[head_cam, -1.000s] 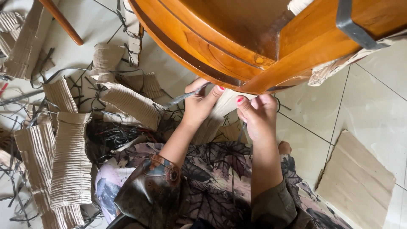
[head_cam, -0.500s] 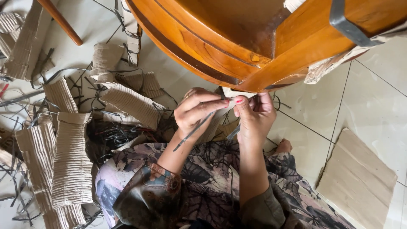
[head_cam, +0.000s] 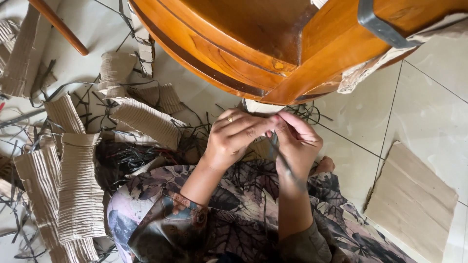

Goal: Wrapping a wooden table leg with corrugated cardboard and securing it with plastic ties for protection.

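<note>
My left hand [head_cam: 233, 139] and my right hand [head_cam: 298, 143] meet fingertip to fingertip just below the rim of an upturned wooden chair [head_cam: 273, 53]. Between them they pinch a thin dark grey strap [head_cam: 282, 158] that runs down over my right wrist. A ring shows on my left hand. The chair's leg carries another grey strap [head_cam: 378, 27] and a wrap of corrugated cardboard [head_cam: 370, 70]. I sit on the floor in a leaf-patterned garment [head_cam: 234, 209].
Torn corrugated cardboard wraps [head_cam: 78, 185] and tangled dark strap offcuts [head_cam: 131, 156] litter the tiled floor at left. A flat cardboard sheet [head_cam: 412, 202] lies at lower right. A round wooden leg [head_cam: 58, 27] crosses the upper left.
My hands have dropped from the chair's rim and come together. The strap that my left hand held out to the left now hangs between both hands, over my right wrist.
</note>
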